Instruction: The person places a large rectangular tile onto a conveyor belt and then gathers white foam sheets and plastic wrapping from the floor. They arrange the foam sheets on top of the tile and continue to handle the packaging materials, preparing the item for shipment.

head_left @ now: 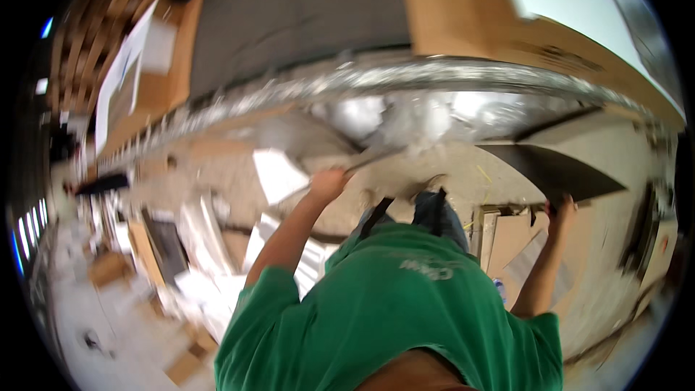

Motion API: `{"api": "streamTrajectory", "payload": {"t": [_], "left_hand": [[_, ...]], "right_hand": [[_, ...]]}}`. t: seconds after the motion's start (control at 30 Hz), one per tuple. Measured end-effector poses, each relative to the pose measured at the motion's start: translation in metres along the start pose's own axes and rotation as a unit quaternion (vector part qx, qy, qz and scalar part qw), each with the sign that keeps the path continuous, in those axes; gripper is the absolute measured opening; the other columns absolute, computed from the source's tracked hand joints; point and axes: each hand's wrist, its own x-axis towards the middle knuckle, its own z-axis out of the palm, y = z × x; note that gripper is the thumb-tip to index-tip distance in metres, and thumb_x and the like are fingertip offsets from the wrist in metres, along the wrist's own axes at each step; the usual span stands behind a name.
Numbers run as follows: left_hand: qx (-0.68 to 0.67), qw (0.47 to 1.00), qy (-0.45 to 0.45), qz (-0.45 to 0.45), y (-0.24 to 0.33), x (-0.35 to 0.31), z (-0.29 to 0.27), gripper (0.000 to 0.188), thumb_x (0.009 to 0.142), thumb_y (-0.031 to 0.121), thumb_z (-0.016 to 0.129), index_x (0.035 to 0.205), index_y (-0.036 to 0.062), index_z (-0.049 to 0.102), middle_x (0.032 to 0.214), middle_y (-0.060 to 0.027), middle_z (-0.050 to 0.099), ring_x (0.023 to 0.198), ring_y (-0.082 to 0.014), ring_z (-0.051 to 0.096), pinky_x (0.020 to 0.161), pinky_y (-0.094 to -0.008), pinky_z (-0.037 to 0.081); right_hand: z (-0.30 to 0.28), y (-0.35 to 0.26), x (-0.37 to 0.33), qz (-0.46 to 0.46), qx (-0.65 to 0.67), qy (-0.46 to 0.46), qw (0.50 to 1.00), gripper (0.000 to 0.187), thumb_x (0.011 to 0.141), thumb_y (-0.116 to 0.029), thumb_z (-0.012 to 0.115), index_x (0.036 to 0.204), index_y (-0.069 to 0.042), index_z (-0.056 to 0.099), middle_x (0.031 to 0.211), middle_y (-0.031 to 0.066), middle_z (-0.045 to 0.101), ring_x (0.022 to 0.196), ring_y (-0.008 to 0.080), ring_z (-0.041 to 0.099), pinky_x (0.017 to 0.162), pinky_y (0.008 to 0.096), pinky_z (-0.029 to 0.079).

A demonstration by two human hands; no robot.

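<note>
My right hand (562, 210), out to the right, is closed on the near edge of a thin dark sheet (557, 171) that spreads away from me with a curved far edge. My left hand (329, 185) is closed on a thin grey strip or sheet edge (373, 158) pointing away toward the bench. Motion blur hides whether this is a separate piece or one with the dark sheet. A white sheet (279, 177) shows just left of that hand; I cannot tell whether the hand touches it.
A bench with a shiny wrapped front edge (347, 81) runs across ahead, carrying a dark grey panel (304, 11) and an open cardboard box (478, 18). Crumpled clear plastic (427, 119) lies below it. Panels and cardboard (163, 246) crowd behind my left; more boards (514, 239) stand at right.
</note>
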Motion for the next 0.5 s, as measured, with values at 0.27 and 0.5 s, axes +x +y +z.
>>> {"api": "streamTrajectory", "payload": {"t": [0.27,0.5], "left_hand": [[-0.063,0.997,-0.031,0.043,-0.013,-0.008,-0.008,0.029,0.082,0.031,0.048,0.077,0.0064,0.063,0.079,-0.0137,0.062,0.076,-0.0314,0.060,0.064,-0.0425,0.046],[-0.094,0.994,-0.030,0.048,-0.028,-0.015,-0.001,0.031,0.082,0.033,0.048,0.087,0.0073,0.064,0.085,-0.0126,0.063,0.083,-0.0300,0.059,0.070,-0.0421,0.045]], "right_hand": [[0.052,0.060,-0.122,0.061,-0.030,-0.101,0.993,0.017,0.080,-0.018,0.045,0.083,-0.001,0.046,0.063,0.0111,0.054,0.044,0.0201,0.051,0.035,0.0271,0.039],[0.191,0.115,-0.269,0.029,-0.161,-0.099,0.982,0.027,0.083,-0.020,0.042,0.087,0.005,0.050,0.071,0.0139,0.057,0.048,0.0218,0.055,0.039,0.0289,0.046]]}}
